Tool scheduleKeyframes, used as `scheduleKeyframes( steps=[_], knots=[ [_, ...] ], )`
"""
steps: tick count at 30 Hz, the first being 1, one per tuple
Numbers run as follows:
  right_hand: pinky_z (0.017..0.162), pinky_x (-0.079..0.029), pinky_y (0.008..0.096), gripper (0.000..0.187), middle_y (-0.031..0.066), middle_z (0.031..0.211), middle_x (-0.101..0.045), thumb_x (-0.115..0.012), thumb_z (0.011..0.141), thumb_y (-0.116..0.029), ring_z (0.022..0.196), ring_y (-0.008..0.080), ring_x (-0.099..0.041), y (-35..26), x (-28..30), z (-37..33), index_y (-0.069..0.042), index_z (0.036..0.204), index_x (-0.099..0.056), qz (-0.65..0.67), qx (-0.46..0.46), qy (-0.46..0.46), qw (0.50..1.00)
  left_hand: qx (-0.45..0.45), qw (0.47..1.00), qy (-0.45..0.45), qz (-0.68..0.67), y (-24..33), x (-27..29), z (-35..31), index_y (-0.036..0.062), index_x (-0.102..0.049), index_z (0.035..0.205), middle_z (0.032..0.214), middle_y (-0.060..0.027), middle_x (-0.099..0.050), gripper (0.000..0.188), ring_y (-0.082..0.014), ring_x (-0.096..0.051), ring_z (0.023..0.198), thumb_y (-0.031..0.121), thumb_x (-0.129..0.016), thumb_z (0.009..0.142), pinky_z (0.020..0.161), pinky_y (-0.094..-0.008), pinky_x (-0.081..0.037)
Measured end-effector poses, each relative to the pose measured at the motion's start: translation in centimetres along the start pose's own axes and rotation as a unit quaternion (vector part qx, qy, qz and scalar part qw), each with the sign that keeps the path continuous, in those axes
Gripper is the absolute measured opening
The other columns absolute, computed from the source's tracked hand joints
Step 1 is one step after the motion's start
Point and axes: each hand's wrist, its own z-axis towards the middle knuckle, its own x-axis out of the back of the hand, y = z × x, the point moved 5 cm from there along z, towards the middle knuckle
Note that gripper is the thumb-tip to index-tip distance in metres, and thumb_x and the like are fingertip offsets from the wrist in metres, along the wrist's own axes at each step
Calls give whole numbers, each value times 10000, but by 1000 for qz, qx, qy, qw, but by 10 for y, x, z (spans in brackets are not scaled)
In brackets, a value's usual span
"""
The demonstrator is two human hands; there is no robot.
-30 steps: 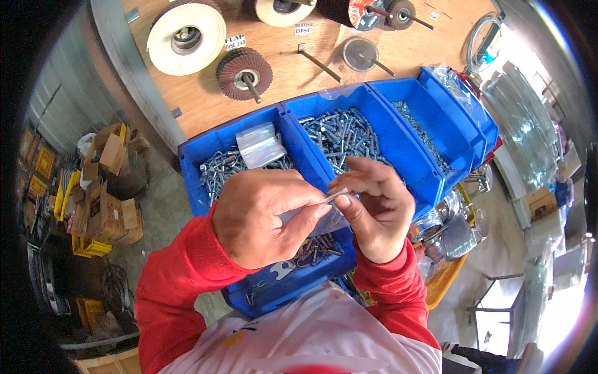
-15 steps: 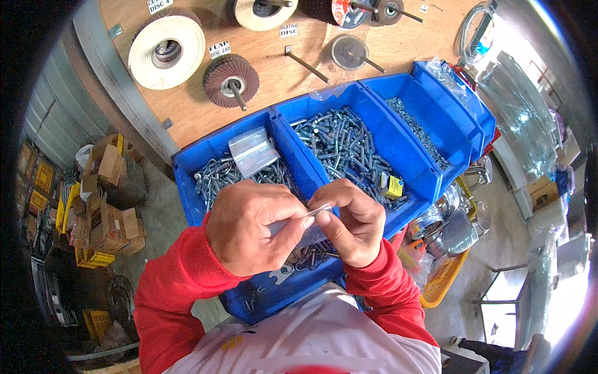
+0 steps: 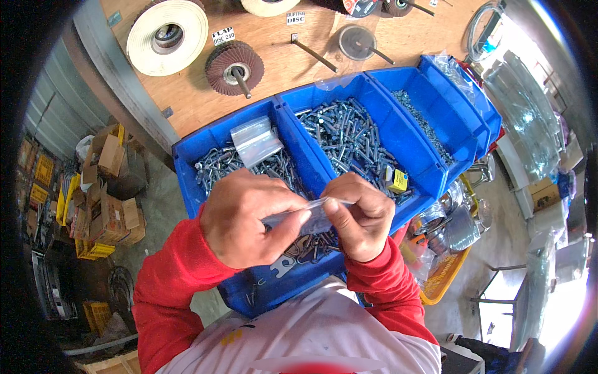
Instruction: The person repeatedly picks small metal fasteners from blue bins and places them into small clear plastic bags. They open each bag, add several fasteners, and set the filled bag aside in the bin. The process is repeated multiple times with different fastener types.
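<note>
My left hand (image 3: 252,217) and right hand (image 3: 362,215) both pinch a small clear plastic bag (image 3: 316,220) by its upper edge, above a blue plastic bin (image 3: 215,142) of silvery metal fasteners (image 3: 217,166).

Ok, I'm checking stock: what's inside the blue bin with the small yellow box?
Loose metal bolts and the yellow box. The right hand hides the bin's near left corner; the pile's underside is covered.
</note>
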Motion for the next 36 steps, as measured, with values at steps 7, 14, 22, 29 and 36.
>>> scheduleKeyframes(
  steps=[7, 14, 22, 29, 36],
  knots=[
    [693, -505, 326, 70, 129, 823, -693, -766, 833, 22, 733, 221, -659, -7, 10, 1, 24, 832, -697, 26, -12, 30, 999, -7, 1000, 0, -16, -3, 6, -1, 25, -724, 796, 681, -124, -677, 51, -296, -663, 592, 72, -730, 814, 543, -383, -483],
    [679, -484, 316, 67, 117, 809, -692, -761, 850, 15, 716, 195, -631, -12, 17, 2, 29, 832, -697, 14, -12, 50, 999, -11, 996, 44, -73, -8, 7, -3, 6, -724, 802, 672, -126, -679, 70, -285, -659, 576, 62, -720, 845, 539, -370, -478],
    [676, -478, 307, 67, 107, 813, -698, -755, 856, 23, 712, 176, -630, -14, 22, 1, 28, 815, -702, 8, -31, 57, 998, 7, 996, 53, -69, -10, 7, -8, -15, -713, 806, 662, -120, -673, 115, -270, -659, 582, 67, -702, 886, 541, -353, -475],
    [688, -503, 313, 39, 129, 819, -734, -774, 856, -3, 735, 193, -675, -20, 21, 6, 16, 830, -753, 39, -42, 58, 997, 55, 993, 31, -102, -12, 14, -12, -22, -741, 930, 810, -153, -723, 147, -263, -703, 686, 118, -714, 896, 683, -337, -552],
    [712, -523, 362, 75, 127, 861, -754, -795, 808, 1, 752, 251, -697, -32, 9, 4, -1, 880, -775, -153, 23, -47, 987, -17, 998, 40, 37, 9, -10, -1, 36, -678, 779, 685, -113, -670, 76, -312, -648, 616, 64, -726, 831, 581, -412, -447]
  ],
)
